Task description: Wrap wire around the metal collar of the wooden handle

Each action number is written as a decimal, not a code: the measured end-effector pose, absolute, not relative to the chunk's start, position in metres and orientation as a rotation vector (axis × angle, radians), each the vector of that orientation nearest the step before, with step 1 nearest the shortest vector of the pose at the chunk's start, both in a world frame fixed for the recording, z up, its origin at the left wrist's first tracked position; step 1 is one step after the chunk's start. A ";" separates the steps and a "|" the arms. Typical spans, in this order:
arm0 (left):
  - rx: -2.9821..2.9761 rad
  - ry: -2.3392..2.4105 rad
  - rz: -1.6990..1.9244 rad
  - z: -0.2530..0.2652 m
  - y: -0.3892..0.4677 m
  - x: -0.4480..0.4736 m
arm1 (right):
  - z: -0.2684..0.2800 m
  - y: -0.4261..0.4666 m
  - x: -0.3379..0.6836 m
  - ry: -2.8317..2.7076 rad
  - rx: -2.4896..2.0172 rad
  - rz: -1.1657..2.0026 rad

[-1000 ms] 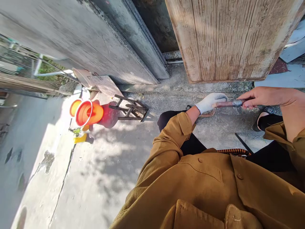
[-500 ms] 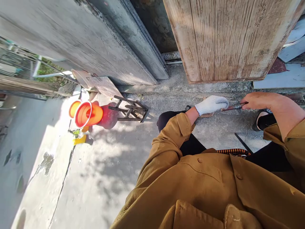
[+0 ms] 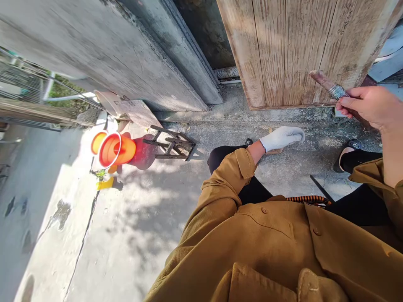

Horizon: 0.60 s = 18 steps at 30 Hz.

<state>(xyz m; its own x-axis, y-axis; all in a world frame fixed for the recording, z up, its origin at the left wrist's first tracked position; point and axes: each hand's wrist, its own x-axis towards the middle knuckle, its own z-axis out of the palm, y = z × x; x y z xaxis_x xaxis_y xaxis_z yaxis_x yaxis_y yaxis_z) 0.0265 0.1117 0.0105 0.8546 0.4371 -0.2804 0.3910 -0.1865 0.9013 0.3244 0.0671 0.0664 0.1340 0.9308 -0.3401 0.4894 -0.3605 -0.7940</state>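
My left hand (image 3: 283,137), in a white knit glove, is low over the ground with its fingers curled together. Whatever lies inside or under those fingers is hidden. A flat piece of wood (image 3: 275,151) shows partly beneath the glove. Raised at the right, my bare right hand (image 3: 367,105) is closed around a brownish stick-like handle (image 3: 321,78) with silvery wire (image 3: 336,91) wound round it. The handle's free end points up and left, in front of the wooden panel; its other end is mostly hidden by the hand.
A planked wooden panel (image 3: 292,50) stands ahead beside a concrete wall (image 3: 126,54). To the left are a small dark wooden stool frame (image 3: 173,144), an orange bucket (image 3: 126,149) and a yellow object (image 3: 105,183). A thin dark bar (image 3: 321,188) lies between my legs.
My right hand has lifted the wire-wrapped handle up and right, away from the gloved hand, and tilted it upward. My left hand has stayed almost in place.
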 end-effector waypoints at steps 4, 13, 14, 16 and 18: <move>1.801 0.543 0.011 0.019 0.105 0.028 | 0.054 0.076 0.317 -1.832 -2.433 0.779; 2.115 0.727 0.102 0.024 0.125 0.012 | 0.027 0.063 0.275 -2.513 -1.909 1.636; 2.140 0.748 0.101 0.023 0.127 0.012 | 0.028 0.059 0.271 -2.511 -1.729 1.818; 2.162 0.785 0.093 0.021 0.132 0.012 | 0.031 0.055 0.266 -2.480 -1.471 2.027; 2.142 0.827 0.085 0.018 0.135 0.014 | 0.039 0.054 0.268 -2.467 -1.337 1.988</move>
<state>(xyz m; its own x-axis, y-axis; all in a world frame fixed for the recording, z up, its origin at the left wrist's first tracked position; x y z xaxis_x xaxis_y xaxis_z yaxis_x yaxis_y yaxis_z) 0.0139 0.1347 0.0183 0.7821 0.5861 -0.2119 0.5311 -0.4488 0.7187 0.2681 0.0538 0.0386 -0.6604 0.3760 -0.6500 0.7151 0.0507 -0.6972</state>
